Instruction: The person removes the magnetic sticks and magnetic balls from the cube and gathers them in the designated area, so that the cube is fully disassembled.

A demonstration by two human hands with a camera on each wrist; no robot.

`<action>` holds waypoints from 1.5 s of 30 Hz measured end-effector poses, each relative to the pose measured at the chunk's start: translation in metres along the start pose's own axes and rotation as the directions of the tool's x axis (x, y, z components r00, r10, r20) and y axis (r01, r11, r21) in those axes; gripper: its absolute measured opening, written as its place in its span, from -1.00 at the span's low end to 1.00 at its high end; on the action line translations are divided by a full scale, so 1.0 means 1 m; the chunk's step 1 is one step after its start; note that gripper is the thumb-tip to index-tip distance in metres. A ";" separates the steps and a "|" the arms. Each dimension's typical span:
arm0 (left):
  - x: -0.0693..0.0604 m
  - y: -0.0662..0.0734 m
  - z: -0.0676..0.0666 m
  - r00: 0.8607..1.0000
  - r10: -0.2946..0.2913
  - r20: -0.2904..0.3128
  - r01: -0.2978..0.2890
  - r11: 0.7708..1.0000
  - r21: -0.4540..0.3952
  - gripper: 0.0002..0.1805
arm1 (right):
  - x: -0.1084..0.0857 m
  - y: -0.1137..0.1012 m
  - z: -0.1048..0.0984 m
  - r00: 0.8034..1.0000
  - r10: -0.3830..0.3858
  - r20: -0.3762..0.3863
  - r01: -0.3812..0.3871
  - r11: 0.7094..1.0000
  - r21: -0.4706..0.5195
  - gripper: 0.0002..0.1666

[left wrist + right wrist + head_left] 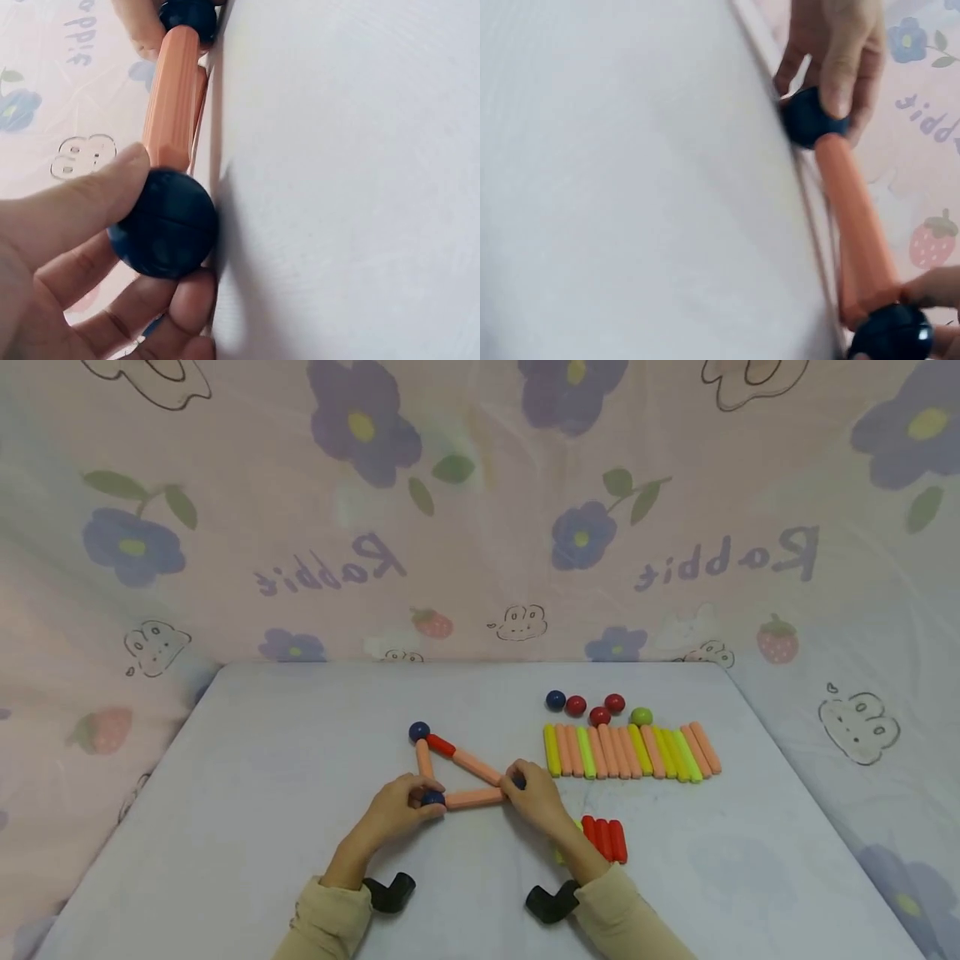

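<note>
On the white table lies a triangle of rods and dark blue balls. My left hand (396, 808) pinches the front-left blue ball (165, 223) between thumb and fingers. At the right corner, my right hand (538, 795) holds another blue ball (892, 334), mostly hidden by the fingers in the head view. An orange rod (474, 798) joins these two balls. The far corner is a third blue ball (419, 732). A short orange rod (424, 760) runs from it toward the left hand. A red stick (441, 745) and a longer orange rod (477, 767) form the slanting side.
Right of the triangle is a row of orange, yellow and green rods (615, 752). Behind it sit a blue ball (556, 700), several red balls (615, 703) and a green ball (641, 717). Short red sticks (603, 840) lie beside the right forearm. Black wrist mounts (393, 893) are on both wrists.
</note>
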State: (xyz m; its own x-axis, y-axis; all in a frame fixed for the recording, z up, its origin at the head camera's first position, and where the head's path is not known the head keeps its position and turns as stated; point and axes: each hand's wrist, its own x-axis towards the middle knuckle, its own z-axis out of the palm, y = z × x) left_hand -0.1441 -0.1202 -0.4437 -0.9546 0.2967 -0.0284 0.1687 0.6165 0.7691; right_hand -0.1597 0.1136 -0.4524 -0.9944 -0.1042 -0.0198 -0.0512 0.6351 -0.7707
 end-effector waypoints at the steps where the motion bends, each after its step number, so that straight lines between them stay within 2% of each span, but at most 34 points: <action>1: -0.002 0.000 0.001 1.000 0.010 -0.001 -0.010 1.000 -0.007 -0.73 | -0.003 0.001 -0.002 0.999 0.018 0.032 -0.019 0.999 0.030 -0.89; 2: -0.003 -0.001 0.003 1.000 0.023 0.003 -0.023 1.000 -0.008 -0.72 | -0.005 0.003 -0.004 0.998 0.029 0.064 -0.033 0.998 0.056 -0.88; 4: -0.006 0.000 0.005 1.000 0.009 0.017 -0.009 1.000 -0.011 -0.72 | -0.011 0.007 -0.008 0.989 0.060 0.135 -0.072 0.994 0.087 -0.83; 5: -0.006 0.001 0.006 1.000 -0.004 0.018 0.004 1.000 -0.008 -0.72 | -0.012 0.008 -0.010 0.986 0.062 0.157 -0.078 0.992 0.096 -0.78; 6: -0.006 0.003 0.007 0.999 -0.041 0.025 0.041 0.999 -0.020 -0.74 | -0.014 0.009 -0.012 0.983 0.061 0.172 -0.079 0.992 0.100 -0.74; 8: -0.007 0.002 0.008 0.997 -0.066 0.035 0.066 0.998 -0.010 -0.74 | -0.017 0.012 -0.012 0.982 0.052 0.184 -0.071 0.993 0.099 -0.70; 11: -0.008 0.002 0.007 0.994 -0.101 0.034 0.101 0.995 -0.012 -0.76 | -0.019 0.012 -0.008 0.986 0.043 0.158 -0.057 0.995 0.087 -0.70; 15: -0.008 0.003 0.005 0.995 -0.097 0.030 0.097 0.995 -0.015 -0.75 | -0.018 0.010 -0.003 0.991 0.026 0.128 -0.034 0.997 0.067 -0.75; 20: -0.008 0.007 0.003 0.996 -0.083 0.043 0.084 0.996 -0.027 -0.75 | -0.019 0.011 -0.006 0.990 -0.008 0.144 -0.003 0.997 0.073 -0.77; 23: -0.005 0.007 0.002 0.995 -0.078 0.056 0.079 0.997 -0.025 -0.74 | -0.017 0.012 -0.009 0.989 -0.027 0.145 0.017 0.997 0.070 -0.80; 26: 0.001 0.007 0.001 0.996 -0.078 0.042 0.079 0.997 -0.025 -0.75 | -0.013 0.010 -0.012 0.992 -0.034 0.124 0.026 0.997 0.072 -0.85; 32: 0.006 0.008 -0.002 0.997 -0.055 0.050 0.057 0.998 -0.036 -0.73 | -0.011 0.006 -0.018 0.995 0.062 0.083 -0.072 0.990 0.120 -0.94; 35: 0.005 0.007 -0.002 0.997 -0.050 0.054 0.052 0.998 -0.037 -0.72 | -0.012 0.005 -0.024 0.986 0.124 0.108 -0.139 0.980 0.145 -0.95; 38: 0.004 0.007 -0.002 0.997 -0.060 0.051 0.062 0.997 -0.040 -0.73 | -0.013 0.003 -0.033 0.974 0.170 0.152 -0.195 0.967 0.162 -0.88; 40: 0.004 0.006 -0.002 0.997 -0.064 0.046 0.066 0.997 -0.040 -0.73 | -0.012 0.001 -0.041 0.969 0.174 0.178 -0.206 0.961 0.186 -0.83; 45: 0.002 0.001 -0.003 0.997 -0.064 0.038 0.065 0.997 -0.038 -0.73 | -0.011 0.003 -0.059 0.967 0.131 0.220 -0.180 0.958 0.223 -0.75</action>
State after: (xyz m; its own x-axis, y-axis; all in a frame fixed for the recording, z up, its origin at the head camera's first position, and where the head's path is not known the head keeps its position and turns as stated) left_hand -0.1467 -0.1213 -0.4406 -0.9534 0.2842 -0.1017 0.0967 0.6066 0.7891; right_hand -0.1541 0.1618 -0.4169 -0.9474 -0.1862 -0.2602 0.1512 0.4563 -0.8769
